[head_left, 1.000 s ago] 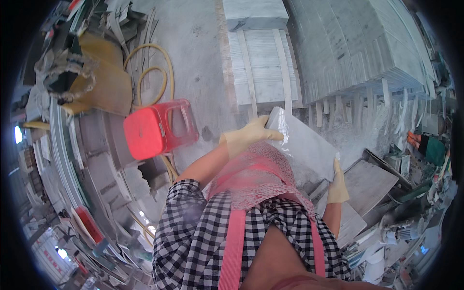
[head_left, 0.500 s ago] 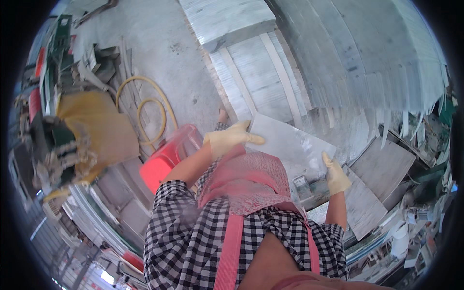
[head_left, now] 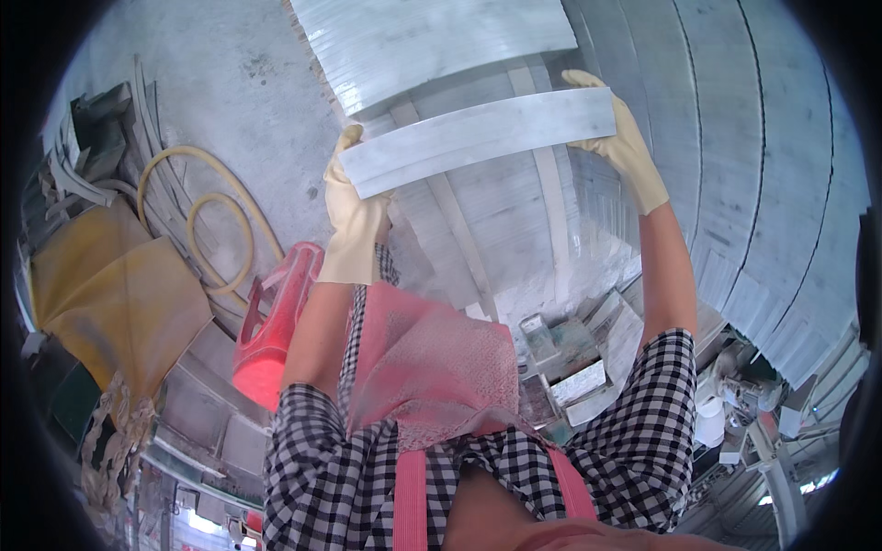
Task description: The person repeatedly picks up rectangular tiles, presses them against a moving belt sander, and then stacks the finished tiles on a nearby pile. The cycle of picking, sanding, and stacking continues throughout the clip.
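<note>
A pale grey-white flat slab (head_left: 478,138), like a stone tile, is held up in front of me between both hands. It is tilted so that it shows as a long narrow band. My left hand (head_left: 354,197), in a cream rubber glove, is closed round its left end. At the right end my right hand (head_left: 620,138), in a matching glove, grips it with the fingers behind. Under and beyond the slab lies a stack of similar pale slabs (head_left: 441,41), with light strips (head_left: 459,239) running along the nearer, lower part.
Large stacked sheets (head_left: 735,138) rise along the right. A red plastic stool-like object (head_left: 276,331) stands by my left arm. Further left are a coiled yellow hose (head_left: 243,211) and a yellow-brown sheet (head_left: 129,285). Small offcuts (head_left: 579,376) lie near my right side.
Both hands have moved forward and up with the slab, from near my waist to over the stack. The slab turned from showing its broad face to a narrow band.
</note>
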`<state>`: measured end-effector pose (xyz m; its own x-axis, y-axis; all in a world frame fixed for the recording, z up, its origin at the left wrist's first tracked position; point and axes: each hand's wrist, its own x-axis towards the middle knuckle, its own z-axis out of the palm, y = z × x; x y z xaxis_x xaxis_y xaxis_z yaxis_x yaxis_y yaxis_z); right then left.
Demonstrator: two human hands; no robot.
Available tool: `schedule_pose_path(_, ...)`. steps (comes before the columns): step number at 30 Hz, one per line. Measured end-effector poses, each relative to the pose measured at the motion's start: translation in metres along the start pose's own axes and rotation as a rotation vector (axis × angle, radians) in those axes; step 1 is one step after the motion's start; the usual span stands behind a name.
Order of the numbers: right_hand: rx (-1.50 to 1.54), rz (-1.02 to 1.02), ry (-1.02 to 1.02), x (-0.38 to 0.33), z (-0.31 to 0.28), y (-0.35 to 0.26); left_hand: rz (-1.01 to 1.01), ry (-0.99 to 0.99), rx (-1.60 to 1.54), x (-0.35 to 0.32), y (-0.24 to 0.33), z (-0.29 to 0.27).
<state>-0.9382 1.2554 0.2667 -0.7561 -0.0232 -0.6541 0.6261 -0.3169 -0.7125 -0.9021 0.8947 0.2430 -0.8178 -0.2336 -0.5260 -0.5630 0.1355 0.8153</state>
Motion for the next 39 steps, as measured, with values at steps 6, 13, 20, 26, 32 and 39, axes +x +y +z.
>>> schedule_pose_path(6, -0.07, 0.007, 0.067, 0.044, -0.028, 0.002, 0.555, 0.219, 0.534, 0.011, 0.001, 0.024)
schedule_pose_path(13, -0.826, -0.363, 0.231, 0.008, -0.023, 0.012, 0.145, -0.133, 0.457, 0.022, -0.016, 0.033)
schedule_pose_path(20, -0.161, -0.086, 0.142, -0.009, -0.011, -0.016, 0.104, -0.503, -0.384, 0.006, -0.029, -0.018)
schedule_pose_path(26, -1.493, -0.29, 0.387, -0.003, 0.004, 0.017, 0.14, -0.366, -0.359, -0.027, -0.02, -0.023)
schedule_pose_path(32, -1.571, -0.199, 0.419, -0.023, 0.021, 0.021, -0.108, -0.279, -0.375, -0.042, -0.001, -0.029)
schedule_pose_path(39, -0.882, -0.113, 0.356, -0.04, 0.059, 0.025, -0.13, -0.227, -0.447, -0.055, 0.001, -0.042)
